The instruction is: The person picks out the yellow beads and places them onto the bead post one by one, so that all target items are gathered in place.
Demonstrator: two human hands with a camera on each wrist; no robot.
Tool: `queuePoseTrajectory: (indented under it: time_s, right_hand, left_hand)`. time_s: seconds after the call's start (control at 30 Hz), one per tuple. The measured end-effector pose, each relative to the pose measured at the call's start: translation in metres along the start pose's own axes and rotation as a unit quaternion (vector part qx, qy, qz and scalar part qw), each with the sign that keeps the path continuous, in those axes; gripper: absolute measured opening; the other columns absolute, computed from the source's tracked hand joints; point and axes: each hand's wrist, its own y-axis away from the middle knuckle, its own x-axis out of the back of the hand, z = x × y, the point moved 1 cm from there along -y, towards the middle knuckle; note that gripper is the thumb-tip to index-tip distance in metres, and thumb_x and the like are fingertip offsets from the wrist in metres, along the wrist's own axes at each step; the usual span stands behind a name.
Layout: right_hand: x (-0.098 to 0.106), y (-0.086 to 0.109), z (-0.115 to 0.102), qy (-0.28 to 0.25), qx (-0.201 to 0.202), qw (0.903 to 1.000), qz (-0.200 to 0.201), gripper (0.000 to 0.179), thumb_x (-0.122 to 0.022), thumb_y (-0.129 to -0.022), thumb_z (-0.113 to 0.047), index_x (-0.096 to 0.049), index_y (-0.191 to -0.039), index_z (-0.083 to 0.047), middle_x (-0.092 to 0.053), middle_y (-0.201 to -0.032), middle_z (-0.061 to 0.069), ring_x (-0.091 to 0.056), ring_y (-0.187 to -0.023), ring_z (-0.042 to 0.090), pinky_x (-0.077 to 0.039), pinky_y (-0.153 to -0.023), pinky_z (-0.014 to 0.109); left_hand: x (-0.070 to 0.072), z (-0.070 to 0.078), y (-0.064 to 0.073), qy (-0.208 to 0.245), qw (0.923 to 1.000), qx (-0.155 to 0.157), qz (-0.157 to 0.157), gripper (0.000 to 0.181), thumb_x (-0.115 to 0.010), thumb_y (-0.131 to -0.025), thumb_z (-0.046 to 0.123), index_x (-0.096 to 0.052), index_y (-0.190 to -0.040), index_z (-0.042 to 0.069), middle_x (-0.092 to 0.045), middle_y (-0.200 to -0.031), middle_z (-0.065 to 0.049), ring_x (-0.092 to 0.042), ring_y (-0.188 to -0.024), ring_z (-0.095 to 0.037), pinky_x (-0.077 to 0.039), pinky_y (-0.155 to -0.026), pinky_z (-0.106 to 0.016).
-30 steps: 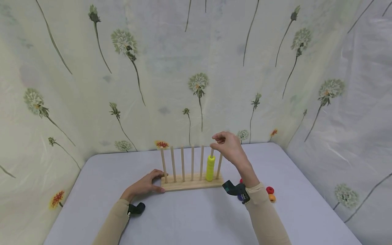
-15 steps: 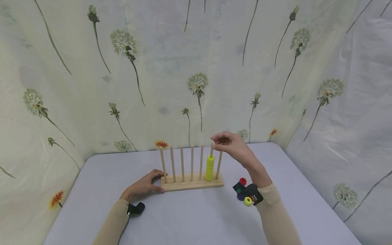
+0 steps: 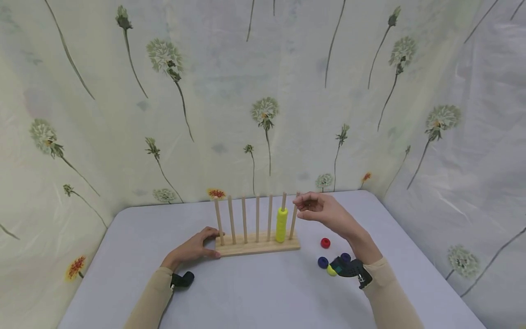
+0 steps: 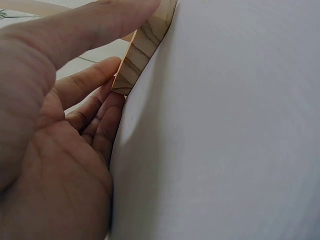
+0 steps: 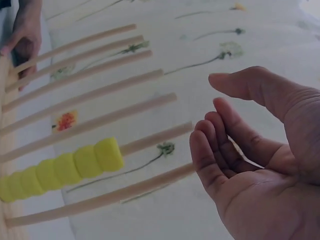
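The wooden peg rack (image 3: 256,244) is standing mid-table, left hand (image 3: 193,249) gripping its end. The right hand (image 3: 324,210), loosely curled and holding nothing, is hovering beside the yellow beads (image 3: 281,224); brushing a peg could tip it.

Dandelion-print curtain (image 3: 263,91) hangs behind a grey table (image 3: 255,292).

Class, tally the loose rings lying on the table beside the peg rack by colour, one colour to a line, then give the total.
Red ring: 1
Blue rings: 2
Yellow ring: 1, partly hidden by the wrist camera
Total: 4 loose rings in view
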Motion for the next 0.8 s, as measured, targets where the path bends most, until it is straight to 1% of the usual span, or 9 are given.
queuePoseTrajectory:
  time_s: [0.13,0.27,0.4,0.53,0.63,0.8]
  right_hand:
    - [0.002,0.010,0.017,0.008,-0.014,0.9998,-0.012,0.047,-0.075,-0.084,-0.030,-0.058,-0.121,-0.007,-0.059,-0.120,0.011,-0.059,-0.108,0.025,-0.053,-0.088,0.026]
    - [0.003,0.021,0.035,0.026,-0.029,0.9991,-0.018,0.041,-0.074,-0.085,-0.028,-0.059,-0.119,-0.010,-0.060,-0.117,0.010,-0.060,-0.105,0.024,-0.053,-0.085,0.025]
    - [0.005,0.032,0.047,0.043,-0.043,0.9981,-0.013,0.039,-0.074,-0.086,-0.027,-0.059,-0.118,-0.011,-0.061,-0.115,0.009,-0.061,-0.103,0.024,-0.053,-0.083,0.023]
    - [0.007,0.044,0.054,0.045,-0.050,0.9977,-0.012,0.039,-0.072,-0.087,-0.025,-0.058,-0.118,-0.008,-0.061,-0.114,0.012,-0.061,-0.098,0.026,-0.055,-0.081,0.026]
    - [0.009,0.054,0.061,0.046,-0.055,0.9973,-0.016,0.038,-0.071,-0.087,-0.024,-0.057,-0.118,-0.006,-0.060,-0.113,0.013,-0.062,-0.097,0.024,-0.055,-0.080,0.028]
    - [0.009,0.068,0.075,0.034,-0.075,0.9965,-0.014,0.040,-0.072,-0.087,-0.024,-0.057,-0.118,-0.005,-0.059,-0.114,0.016,-0.061,-0.098,0.017,-0.054,-0.080,0.024]
  left_hand:
    - [0.000,0.000,0.000,0.001,1.0000,-0.002,0.002,0.064,-0.083,-0.073,0.037,-0.057,-0.130,0.020,-0.048,-0.130,0.000,-0.041,-0.124,-0.021,-0.029,-0.109,-0.051]
    - [0.001,-0.002,0.000,-0.002,1.0000,-0.004,0.003,0.066,-0.083,-0.073,0.037,-0.057,-0.130,0.018,-0.047,-0.131,-0.001,-0.042,-0.125,-0.022,-0.029,-0.109,-0.051]
    - [0.001,-0.003,0.000,-0.002,1.0000,-0.006,0.002,0.066,-0.083,-0.073,0.036,-0.057,-0.131,0.018,-0.047,-0.131,-0.001,-0.041,-0.126,-0.022,-0.029,-0.110,-0.051]
    - [0.000,-0.004,0.000,-0.001,1.0000,-0.005,0.001,0.066,-0.083,-0.073,0.036,-0.056,-0.131,0.018,-0.047,-0.131,-0.002,-0.041,-0.127,-0.023,-0.028,-0.110,-0.051]
    - [0.000,-0.003,0.000,-0.001,1.0000,-0.003,0.000,0.067,-0.083,-0.073,0.036,-0.056,-0.132,0.017,-0.047,-0.132,-0.002,-0.041,-0.128,-0.023,-0.028,-0.110,-0.052]
    - [0.000,-0.004,-0.001,0.005,1.0000,0.000,0.000,0.066,-0.083,-0.073,0.036,-0.056,-0.131,0.018,-0.047,-0.132,-0.002,-0.041,-0.127,-0.023,-0.028,-0.110,-0.051]
